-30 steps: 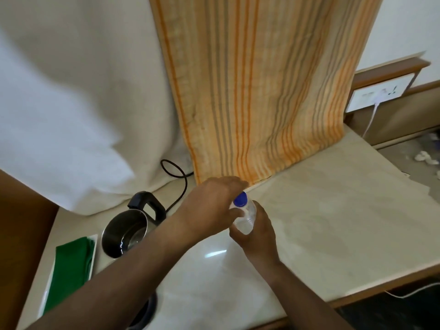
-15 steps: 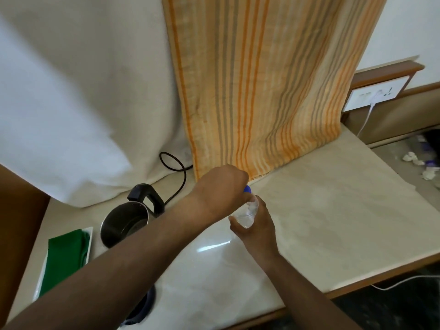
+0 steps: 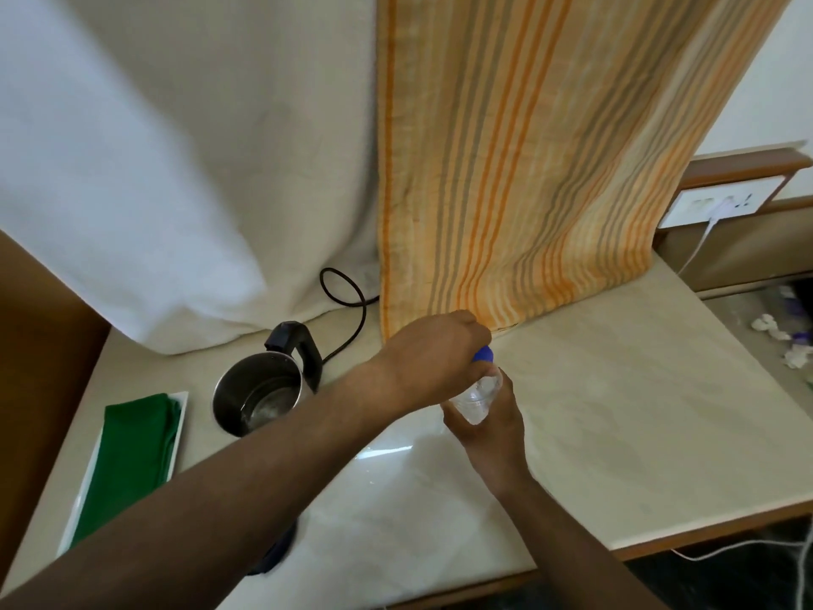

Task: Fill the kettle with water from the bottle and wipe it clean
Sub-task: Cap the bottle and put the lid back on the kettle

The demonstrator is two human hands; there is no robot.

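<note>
Hands meet over the middle of the counter (image 3: 616,411), toward its back edge, and there is only the head view to go by. My right hand (image 3: 488,427) is clamped around the body of the bottle (image 3: 477,396), which tilts a little with its neck pointing away from me. My left hand (image 3: 433,358) reaches across from the left, fingers closed down over the blue cap (image 3: 483,355).

Compared with a second ago, the left hand has curled further over the cap: then most of the cap showed, now only its right side peeks out. The bottle has hardly moved. I read that as a twist in progress, the cap being loosened but not yet off; whether it has turned free I cannot tell.

Kettle (image 3: 259,394) stands open near the back-left of the counter, lid up, its black handle (image 3: 292,347) at the rear and a cord (image 3: 352,301) trailing behind it. Its steel inside glints, but I cannot say if any water is in it. Just left of it, at the left edge, a green cloth (image 3: 132,451) lies folded on a white tray (image 3: 178,433), untouched.

So filling has not begun and wiping is further off. Next I expect to lift the cap clear, then carry the bottle left to the kettle's mouth.
</note>
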